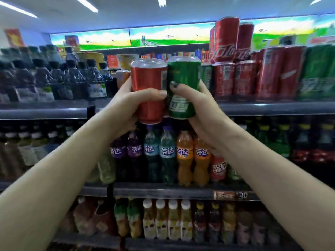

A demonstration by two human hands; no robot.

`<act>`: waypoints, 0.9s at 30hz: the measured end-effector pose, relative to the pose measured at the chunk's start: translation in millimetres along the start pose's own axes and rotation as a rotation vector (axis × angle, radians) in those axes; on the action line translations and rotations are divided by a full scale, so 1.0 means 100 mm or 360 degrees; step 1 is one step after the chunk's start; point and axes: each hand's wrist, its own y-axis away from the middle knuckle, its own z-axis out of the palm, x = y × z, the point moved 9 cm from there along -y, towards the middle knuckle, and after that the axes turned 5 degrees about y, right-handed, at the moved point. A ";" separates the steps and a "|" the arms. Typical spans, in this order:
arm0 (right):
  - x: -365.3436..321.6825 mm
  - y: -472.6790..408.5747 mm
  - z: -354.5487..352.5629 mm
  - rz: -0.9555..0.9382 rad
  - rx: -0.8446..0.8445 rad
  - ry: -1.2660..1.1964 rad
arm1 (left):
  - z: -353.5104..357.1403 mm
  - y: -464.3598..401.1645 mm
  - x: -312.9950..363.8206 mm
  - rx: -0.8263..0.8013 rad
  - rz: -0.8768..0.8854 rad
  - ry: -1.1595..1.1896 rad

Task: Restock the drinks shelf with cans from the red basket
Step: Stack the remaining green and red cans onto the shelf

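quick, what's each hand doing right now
Left hand: grips the red can.
Right hand: grips the green can.

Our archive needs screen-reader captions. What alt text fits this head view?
A left hand grips a red can and a right hand a green can, side by side before a stocked drinks shelf with red cans at right.

Cool white fluorescent ceiling strips (85,4) light the shop brightly. Wide-angle bending curves the grey metal shelf edges (43,110); motion blur smears the side bottles and lower rows.
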 end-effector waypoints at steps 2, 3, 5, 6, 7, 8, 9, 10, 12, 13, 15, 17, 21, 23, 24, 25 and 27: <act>-0.03 -0.29 0.16 -0.0011 0.0005 0.0056 | -0.23 -0.17 0.04 -0.0007 -0.0002 -0.0012; -0.02 -0.43 0.23 -0.0004 -0.0001 0.0068 | -0.36 -0.26 0.04 -0.0006 -0.0004 -0.0009; 0.02 -0.71 0.39 0.0029 -0.0021 0.0036 | -0.60 -0.45 0.04 -0.0016 -0.0019 0.0006; 0.04 -0.81 0.44 0.0046 -0.0031 0.0006 | -0.67 -0.54 0.03 -0.0045 -0.0034 0.0008; 0.05 -0.91 0.49 0.0059 -0.0032 -0.0016 | -0.74 -0.63 0.02 -0.0088 -0.0050 0.0014; 0.08 -1.01 0.55 0.0071 -0.0019 -0.0029 | -0.82 -0.72 0.00 -0.0135 -0.0068 0.0032; 0.10 -1.11 0.59 0.0081 0.0004 -0.0035 | -0.90 -0.82 -0.02 -0.0171 -0.0082 0.0059; 0.12 -1.19 0.61 0.0091 0.0027 -0.0043 | -0.97 -0.90 -0.04 -0.0194 -0.0097 0.0093; 0.17 -1.32 0.64 0.0124 0.0047 -0.0058 | -1.08 -1.06 -0.08 -0.0248 -0.0131 0.0128; 0.18 -1.37 0.65 0.0137 0.0046 -0.0055 | -1.11 -1.13 -0.09 -0.0281 -0.0156 0.0119; 0.19 -1.43 0.64 0.0152 0.0055 -0.0021 | -1.12 -1.24 -0.14 -0.0339 -0.0206 0.0088; 0.23 -1.46 0.61 0.0187 0.0105 0.0038 | -1.11 -1.31 -0.25 -0.0391 -0.0259 0.0097; 0.35 -1.49 0.51 0.0272 0.0188 0.0088 | -1.12 -1.38 -0.50 -0.0473 -0.0324 0.0001; 0.35 -1.50 0.47 0.0289 0.0208 0.0142 | -1.11 -1.39 -0.52 -0.0500 -0.0289 -0.0098; 0.34 -1.51 0.44 0.0294 0.0214 0.0167 | -1.10 -1.39 -0.51 -0.0506 -0.0269 -0.0121; 0.33 -1.51 0.42 0.0300 0.0220 0.0188 | -1.10 -1.39 -0.50 -0.0506 -0.0255 -0.0141; 0.33 -1.51 0.40 0.0304 0.0218 0.0227 | -1.09 -1.40 -0.50 -0.0519 -0.0241 -0.0176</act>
